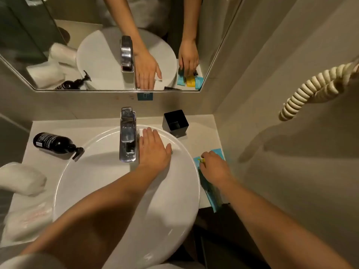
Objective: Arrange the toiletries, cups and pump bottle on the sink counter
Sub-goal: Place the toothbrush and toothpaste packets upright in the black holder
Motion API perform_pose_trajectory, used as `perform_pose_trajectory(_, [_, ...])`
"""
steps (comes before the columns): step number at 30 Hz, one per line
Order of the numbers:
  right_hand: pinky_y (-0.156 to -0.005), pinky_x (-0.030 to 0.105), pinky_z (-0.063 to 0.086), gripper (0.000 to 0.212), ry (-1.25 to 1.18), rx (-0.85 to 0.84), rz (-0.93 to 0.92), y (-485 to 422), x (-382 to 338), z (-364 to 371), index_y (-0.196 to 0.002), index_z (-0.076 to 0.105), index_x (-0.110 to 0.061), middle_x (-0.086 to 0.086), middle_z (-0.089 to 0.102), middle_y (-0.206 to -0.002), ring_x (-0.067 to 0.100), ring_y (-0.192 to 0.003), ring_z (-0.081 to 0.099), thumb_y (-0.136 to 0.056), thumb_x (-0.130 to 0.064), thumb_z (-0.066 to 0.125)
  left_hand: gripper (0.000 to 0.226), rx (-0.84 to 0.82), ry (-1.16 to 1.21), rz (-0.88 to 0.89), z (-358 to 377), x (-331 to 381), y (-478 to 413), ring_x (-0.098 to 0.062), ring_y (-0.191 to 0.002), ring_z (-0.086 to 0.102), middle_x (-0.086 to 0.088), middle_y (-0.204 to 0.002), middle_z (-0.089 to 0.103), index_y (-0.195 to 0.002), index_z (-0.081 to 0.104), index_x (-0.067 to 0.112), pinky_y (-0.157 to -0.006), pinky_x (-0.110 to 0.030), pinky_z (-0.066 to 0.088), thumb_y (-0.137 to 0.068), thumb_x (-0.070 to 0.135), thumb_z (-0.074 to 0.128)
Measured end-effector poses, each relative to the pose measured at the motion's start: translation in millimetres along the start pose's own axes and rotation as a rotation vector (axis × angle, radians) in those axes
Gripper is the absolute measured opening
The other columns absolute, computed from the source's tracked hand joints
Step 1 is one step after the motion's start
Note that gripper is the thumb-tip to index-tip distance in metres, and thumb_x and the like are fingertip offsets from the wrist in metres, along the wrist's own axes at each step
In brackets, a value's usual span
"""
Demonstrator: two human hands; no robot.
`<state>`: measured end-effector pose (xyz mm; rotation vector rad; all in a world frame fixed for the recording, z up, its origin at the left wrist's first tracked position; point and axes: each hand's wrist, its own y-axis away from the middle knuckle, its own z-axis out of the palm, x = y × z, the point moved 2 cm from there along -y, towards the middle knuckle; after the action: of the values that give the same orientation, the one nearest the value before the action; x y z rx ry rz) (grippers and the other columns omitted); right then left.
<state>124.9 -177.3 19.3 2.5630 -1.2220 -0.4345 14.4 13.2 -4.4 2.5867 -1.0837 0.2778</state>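
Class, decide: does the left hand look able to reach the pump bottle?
Likely yes: the left hand rests empty on the basin; only the tap stands between it and the bottle.

Bare forearms (108, 206), pale grey top (29, 262)

Left hand (153, 150) lies flat on the basin (186, 191) rim at centre, just beside the tap (127, 136). Right hand (213, 167), at right, has its fingertips on blue packets (210, 193). A pump bottle (54, 142) lies sideways on the table (97, 127) at left; a black cup (175, 121) stands upright.
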Motion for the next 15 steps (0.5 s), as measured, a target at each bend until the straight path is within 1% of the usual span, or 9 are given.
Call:
perform_pose_trajectory(3, [-0.083, 0.037, 0.053, 0.027, -0.018, -0.025, 0.021, -3, 5, 4, -0.122, 0.059, -0.013, 0.006, 0.063, -0.119, 0.025, -0.103, 0.063, -0.104, -0.031, 0.051, 0.083, -0.021, -0.013, -0.060, 5, 0, -3, -0.035, -0.157, -0.005, -0.022, -0.170, -0.001, -0.160, 0.001, -0.001, -0.128, -0.048, 0.001, -0.104, 0.055, 0.027])
perform_pose_trajectory(5, [-0.082, 0.038, 0.052, 0.030, -0.004, -0.066, 0.040, -4, 6, 8, -0.122, 0.059, -0.014, 0.006, 0.063, -0.119, 0.026, -0.104, 0.063, -0.103, -0.036, 0.052, 0.084, -0.026, -0.027, -0.058, 10, -1, -4, -0.034, -0.157, -0.008, -0.020, -0.170, -0.006, -0.160, -0.003, 0.000, -0.128, -0.047, -0.002, -0.104, 0.057, 0.024])
perform_pose_trajectory(10, [-0.080, 0.041, 0.057, 0.036, -0.049, -0.139, 0.109, -7, 11, 21, -0.121, 0.056, -0.019, 0.004, 0.065, -0.114, 0.025, -0.100, 0.065, -0.097, -0.046, 0.059, 0.085, -0.025, -0.063, -0.071, 18, 1, -4, -0.034, -0.157, -0.011, -0.021, -0.170, -0.009, -0.159, -0.008, 0.000, -0.128, -0.048, -0.002, -0.104, 0.059, 0.018])
perform_pose_trajectory(13, [-0.084, 0.045, 0.060, 0.038, -0.068, -0.162, 0.148, -7, 12, 29, -0.121, 0.054, -0.020, 0.004, 0.064, -0.114, 0.024, -0.101, 0.065, -0.096, -0.047, 0.062, 0.086, -0.031, -0.073, -0.072, 21, 1, -5, -0.034, -0.157, -0.014, -0.021, -0.169, -0.013, -0.158, -0.012, 0.000, -0.128, -0.049, -0.003, -0.103, 0.060, 0.015])
perform_pose_trajectory(15, [-0.083, 0.043, 0.060, 0.038, -0.073, -0.163, 0.176, -7, 12, 31, -0.121, 0.052, -0.021, 0.005, 0.063, -0.113, 0.023, -0.101, 0.065, -0.095, -0.046, 0.065, 0.086, -0.044, -0.077, -0.070, 22, 1, -6, -0.034, -0.156, -0.016, -0.020, -0.169, -0.016, -0.158, -0.014, 0.001, -0.128, -0.049, -0.004, -0.103, 0.061, 0.013])
